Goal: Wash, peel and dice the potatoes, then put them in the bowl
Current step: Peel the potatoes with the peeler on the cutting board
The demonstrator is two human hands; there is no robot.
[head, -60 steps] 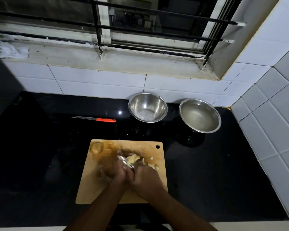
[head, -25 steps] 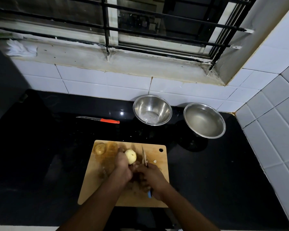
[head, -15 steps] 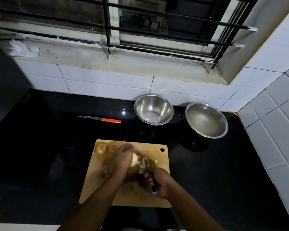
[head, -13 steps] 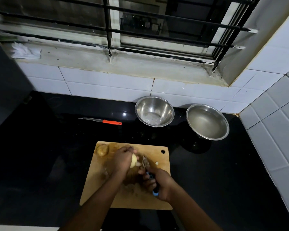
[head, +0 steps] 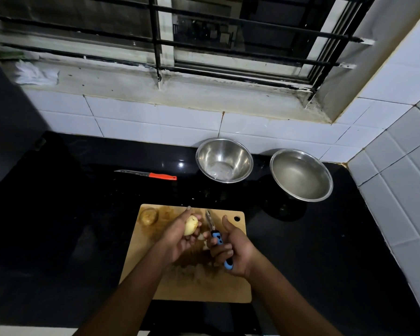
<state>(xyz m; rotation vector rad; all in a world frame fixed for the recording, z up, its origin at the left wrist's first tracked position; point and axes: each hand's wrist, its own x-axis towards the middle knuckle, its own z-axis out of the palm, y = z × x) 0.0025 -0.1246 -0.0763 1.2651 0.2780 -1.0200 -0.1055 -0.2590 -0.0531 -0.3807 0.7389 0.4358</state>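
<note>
Near: right hand (head: 230, 248) wraps blue-handled peeler (head: 215, 235), thumb up, blade at 12 o'clock. Left hand (head: 180, 235) cups peeled potato (head: 191, 226) just beside blade, above cutting board (head: 228, 292).

Risk: wet potato slips from palm; blade nicks left fingers, close together.

Peel litter on board, dim, probably scraps. Second potato (head: 148, 215) at board's 10 o'clock.

Far: steel bowl (head: 224, 144) at 12, second bowl (head: 323, 190) at 1, orange-handled knife (head: 155, 175) at 11, dicing not begun.

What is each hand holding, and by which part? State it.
Left hand cups the potato around its middle. Right hand grips the peeler by its blue handle.
</note>
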